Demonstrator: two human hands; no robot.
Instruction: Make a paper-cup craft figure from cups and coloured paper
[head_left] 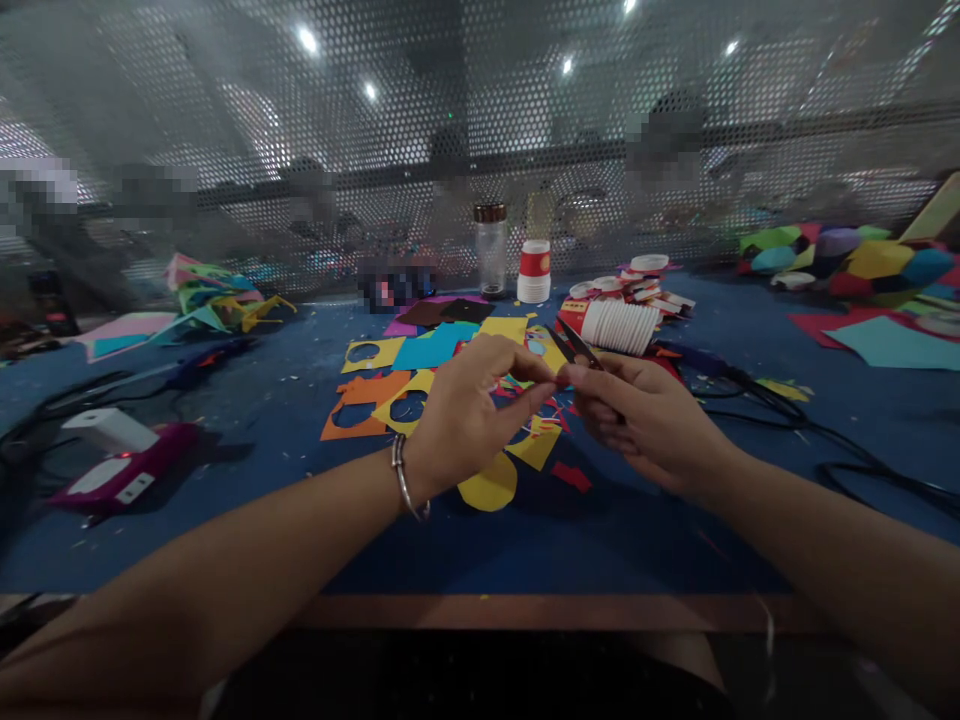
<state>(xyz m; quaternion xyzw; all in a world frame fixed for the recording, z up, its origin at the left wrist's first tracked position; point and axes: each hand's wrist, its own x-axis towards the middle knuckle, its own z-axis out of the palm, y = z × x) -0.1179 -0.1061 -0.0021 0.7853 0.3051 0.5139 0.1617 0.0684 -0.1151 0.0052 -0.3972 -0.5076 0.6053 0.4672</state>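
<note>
Over the middle of the blue table (405, 560), my left hand (480, 405) pinches with thumb and forefinger at something too small to name. A silver bracelet circles that wrist. My right hand (637, 415) is closed around scissors (577, 345), whose blades point up and away; its fingertips meet those of the left hand. Below the hands lie a yellow paper circle (489, 483), a red scrap (572, 476) and small cut pieces. Orange paper (352, 420) and yellow paper (382, 354) with round holes lie beyond my left hand.
Stacked paper cups (619, 326) lie behind my right hand. A glass jar (491, 250) and upright cups (534, 272) stand at the back. A purple power strip (112, 485) sits left, with black cables (817, 430) at right. Coloured paper (892, 340) lies far right, before a perforated metal screen.
</note>
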